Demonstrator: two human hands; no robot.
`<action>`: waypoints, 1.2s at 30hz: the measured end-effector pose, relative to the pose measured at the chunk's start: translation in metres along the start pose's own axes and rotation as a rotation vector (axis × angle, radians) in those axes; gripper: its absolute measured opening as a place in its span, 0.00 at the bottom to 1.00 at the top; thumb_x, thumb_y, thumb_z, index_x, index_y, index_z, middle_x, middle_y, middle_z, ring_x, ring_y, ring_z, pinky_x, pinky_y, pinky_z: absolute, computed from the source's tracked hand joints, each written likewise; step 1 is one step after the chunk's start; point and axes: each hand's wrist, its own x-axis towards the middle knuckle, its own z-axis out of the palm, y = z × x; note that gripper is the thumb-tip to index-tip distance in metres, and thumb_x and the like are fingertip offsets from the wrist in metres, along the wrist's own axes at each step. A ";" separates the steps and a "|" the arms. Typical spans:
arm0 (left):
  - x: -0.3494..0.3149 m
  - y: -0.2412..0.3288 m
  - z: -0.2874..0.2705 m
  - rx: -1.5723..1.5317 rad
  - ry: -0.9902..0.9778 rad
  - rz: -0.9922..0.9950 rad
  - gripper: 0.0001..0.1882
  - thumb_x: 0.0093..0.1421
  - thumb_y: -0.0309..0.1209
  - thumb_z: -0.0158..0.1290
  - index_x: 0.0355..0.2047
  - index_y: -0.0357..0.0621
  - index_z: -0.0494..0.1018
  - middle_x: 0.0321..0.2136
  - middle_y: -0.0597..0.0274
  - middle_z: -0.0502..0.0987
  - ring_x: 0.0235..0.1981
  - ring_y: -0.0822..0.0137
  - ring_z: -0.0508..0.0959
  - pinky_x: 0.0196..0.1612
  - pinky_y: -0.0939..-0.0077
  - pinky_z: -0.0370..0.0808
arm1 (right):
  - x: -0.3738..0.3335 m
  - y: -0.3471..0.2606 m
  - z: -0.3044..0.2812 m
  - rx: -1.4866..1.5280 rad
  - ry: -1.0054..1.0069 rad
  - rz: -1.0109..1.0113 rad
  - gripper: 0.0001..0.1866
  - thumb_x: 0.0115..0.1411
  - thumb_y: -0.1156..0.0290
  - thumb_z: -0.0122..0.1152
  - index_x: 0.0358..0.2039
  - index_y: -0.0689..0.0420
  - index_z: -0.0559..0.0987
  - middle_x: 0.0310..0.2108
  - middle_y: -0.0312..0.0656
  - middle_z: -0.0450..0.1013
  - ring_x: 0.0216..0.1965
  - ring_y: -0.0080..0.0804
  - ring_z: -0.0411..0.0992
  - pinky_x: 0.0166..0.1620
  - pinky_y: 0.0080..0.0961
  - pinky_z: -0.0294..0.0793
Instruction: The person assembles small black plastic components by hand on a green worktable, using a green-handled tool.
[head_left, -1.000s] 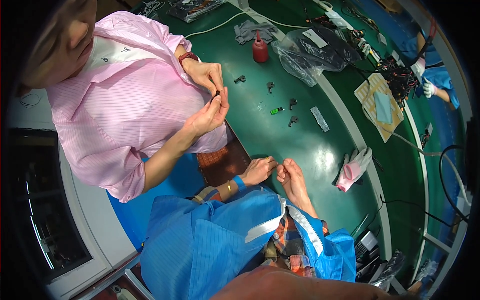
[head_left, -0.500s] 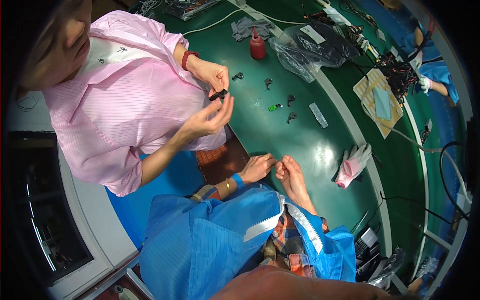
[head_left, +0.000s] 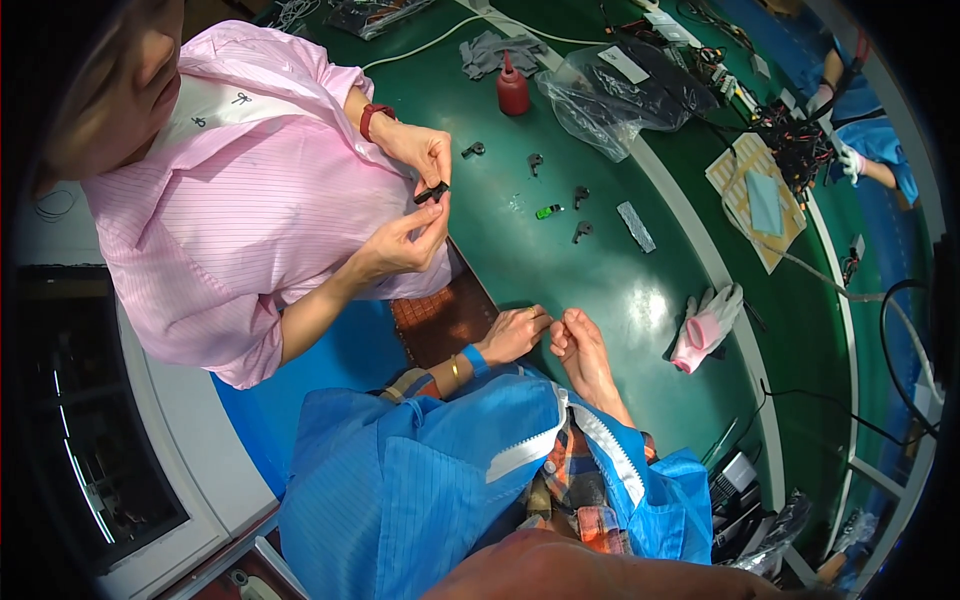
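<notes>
At the near edge of the green table, my left hand [head_left: 515,335] rests with its back up and its fingers bent together. My right hand [head_left: 582,350] is beside it, fingers curled and thumb against the index finger. The fingertips of both come close to each other, and no object shows in either. Ahead on the table lie small black parts: one [head_left: 583,231], another [head_left: 581,197], a third [head_left: 535,163] and one farther left [head_left: 474,150]. A bright green piece [head_left: 549,211] sits among them. To my left a person in a pink striped shirt holds a small black part [head_left: 432,193] in both hands.
A red squeeze bottle [head_left: 512,90], a grey cloth [head_left: 497,56] and a clear plastic bag [head_left: 605,100] are farther back. A silvery strip [head_left: 636,227] and white-pink gloves [head_left: 706,328] lie to the right. Beyond the pale divider are wire bundles [head_left: 790,150] and another person's gloved hand [head_left: 851,162].
The neighbour's hands have shifted slightly left and turned the black part a little. My own hands have stayed almost still.
</notes>
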 end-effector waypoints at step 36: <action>0.154 -0.076 -0.009 0.169 0.442 -0.268 0.16 0.49 0.20 0.54 0.40 0.39 0.72 0.27 0.63 0.72 0.23 0.71 0.69 0.28 0.75 0.69 | 0.013 -0.016 -0.044 0.113 0.141 -0.026 0.10 0.64 0.66 0.48 0.27 0.56 0.68 0.22 0.38 0.65 0.22 0.19 0.57 0.25 0.13 0.58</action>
